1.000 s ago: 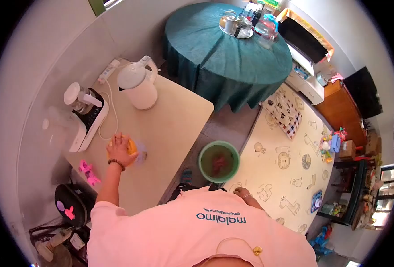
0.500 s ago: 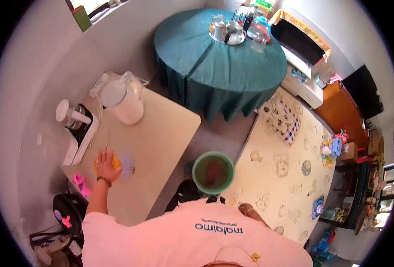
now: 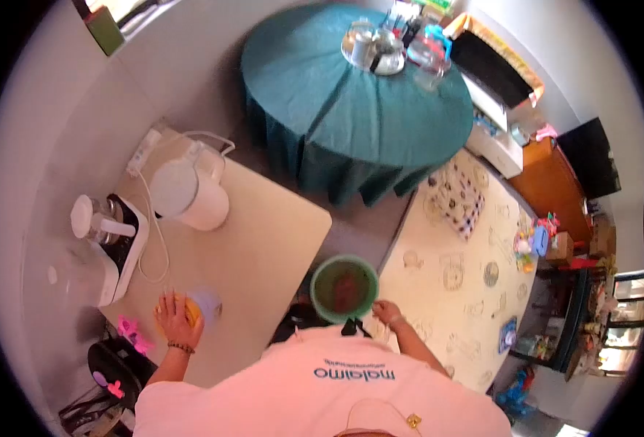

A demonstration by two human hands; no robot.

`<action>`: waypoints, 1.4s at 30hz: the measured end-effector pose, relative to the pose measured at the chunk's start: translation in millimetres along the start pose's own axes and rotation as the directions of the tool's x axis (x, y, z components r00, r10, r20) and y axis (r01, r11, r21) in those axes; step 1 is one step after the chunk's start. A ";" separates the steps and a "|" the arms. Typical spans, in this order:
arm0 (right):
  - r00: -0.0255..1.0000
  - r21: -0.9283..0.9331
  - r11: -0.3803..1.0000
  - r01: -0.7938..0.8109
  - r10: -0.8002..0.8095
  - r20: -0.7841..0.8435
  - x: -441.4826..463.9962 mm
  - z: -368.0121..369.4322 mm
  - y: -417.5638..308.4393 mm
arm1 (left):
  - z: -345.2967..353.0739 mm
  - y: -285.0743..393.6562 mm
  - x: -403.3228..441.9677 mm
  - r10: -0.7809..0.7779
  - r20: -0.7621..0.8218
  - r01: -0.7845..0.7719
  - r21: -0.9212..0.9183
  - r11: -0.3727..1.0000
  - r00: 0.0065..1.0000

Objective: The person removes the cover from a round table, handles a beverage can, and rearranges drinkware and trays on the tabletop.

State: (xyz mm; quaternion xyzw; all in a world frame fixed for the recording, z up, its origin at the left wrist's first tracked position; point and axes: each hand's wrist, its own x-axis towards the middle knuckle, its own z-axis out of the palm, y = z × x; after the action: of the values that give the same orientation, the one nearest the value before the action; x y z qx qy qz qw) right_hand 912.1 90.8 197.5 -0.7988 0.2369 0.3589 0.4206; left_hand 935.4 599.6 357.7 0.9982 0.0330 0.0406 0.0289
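While the L hand (image 3: 178, 320) lies over an orange-yellow item (image 3: 193, 312) on the counter (image 3: 256, 255), fingers out straight, not curled round it, the R hand (image 3: 387, 313) is down by the rim of a green tub (image 3: 312, 291). R fingers are partly bent at that rim; can't tell if they grip it or just sit beside it.

The orange-yellow item shows mainly btw thumb and fingers, so exact shape is hidden — prob. soft, but can't be sure. Just beside it, on the side toward the tub, is a pale purple patch (image 3: 208, 302). A bright pink item (image 3: 132, 336) is nr the counter edge, w/ a black case (image 3: 111, 364) next to it.

Farther back on the counter: a white kettle (image 3: 198, 204), upright, and a white-and-black appliance (image 3: 123, 255) w/ a lidded glass jug (image 3: 109, 213). A white cable (image 3: 145, 240) runs btw the two, loosely curved.

The tub is on the floor btw counter and a cream mat (image 3: 438, 291) w/ animal prints, and has dark liquid plus a reddish thing (image 3: 345, 291) in it. Beyond — a round table (image 3: 300, 73) under a green cloth, w/ a tray of vessels.
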 end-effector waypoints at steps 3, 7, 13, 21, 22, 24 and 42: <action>0.999 0.018 0.999 0.031 -0.031 -0.009 -11.9 2.7 -20.0 | -1.8 -1.1 1.2 0.000 0.066 0.000 -0.006 1.000 0.998; 0.999 -0.041 0.998 -0.039 0.039 -0.012 -16.2 2.8 -6.7 | -2.7 -0.4 2.2 0.020 0.071 -0.020 0.001 1.000 0.997; 0.981 -0.059 0.979 -0.195 0.195 -0.019 -25.3 -2.8 4.6 | -6.1 1.0 4.7 -0.005 0.079 0.008 -0.035 0.999 0.997; 0.990 -0.006 0.991 -0.130 0.130 -0.047 -16.4 -4.8 3.5 | -1.5 -1.0 2.8 0.013 0.035 -0.011 -0.056 0.998 0.999; 0.992 -0.018 0.993 -0.121 0.120 -0.046 -15.7 -5.0 3.9 | -0.4 -1.7 1.1 0.012 0.040 -0.009 -0.056 0.998 0.999; 0.992 -0.007 0.993 -0.114 0.113 -0.046 -24.6 -7.0 -11.7 | 0.1 -1.8 1.5 0.010 0.023 -0.008 -0.063 0.998 1.000; 0.998 -0.186 0.980 -0.065 0.062 -0.022 -9.6 -14.0 -26.2 | -6.0 1.9 4.7 -0.012 0.016 0.013 -0.075 0.997 1.000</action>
State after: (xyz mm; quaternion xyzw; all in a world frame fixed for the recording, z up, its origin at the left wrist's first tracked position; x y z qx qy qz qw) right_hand 929.1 93.7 223.5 -0.8296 0.2308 0.3863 0.3305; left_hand 939.7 598.4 364.2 0.9965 0.0375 0.0338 0.0668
